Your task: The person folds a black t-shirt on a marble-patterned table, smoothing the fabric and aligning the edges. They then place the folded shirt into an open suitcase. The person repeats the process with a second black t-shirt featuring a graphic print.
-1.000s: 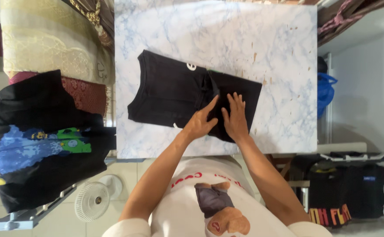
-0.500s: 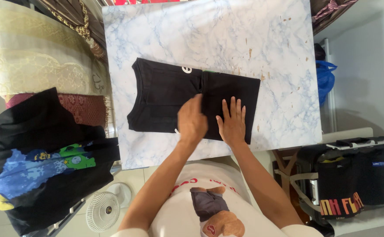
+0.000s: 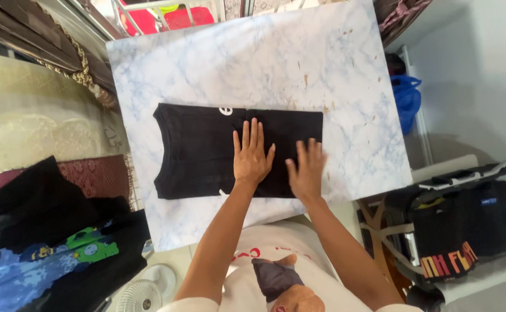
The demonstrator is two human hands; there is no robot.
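Observation:
A black folded t-shirt point(image 3: 198, 153) lies flat on a white marble-patterned table point(image 3: 264, 63). My left hand point(image 3: 251, 153) rests palm down on the middle of the shirt, fingers spread and pointing away from me. My right hand point(image 3: 308, 169) lies flat on the shirt's right end, fingers apart. Neither hand grips the cloth. A small white print point(image 3: 225, 110) shows at the shirt's far edge.
A pile of dark clothes with blue and green prints point(image 3: 45, 254) sits at the left. Cream lace cloth point(image 3: 33, 127) lies beside the table. A small white fan point(image 3: 140, 294) stands below. A black bag point(image 3: 466, 231) and a blue bag point(image 3: 408, 101) are at the right.
The shirt's right part has been laid flat and straightened. Both hands have spread out flat on it, the left hand sliding toward the shirt's middle.

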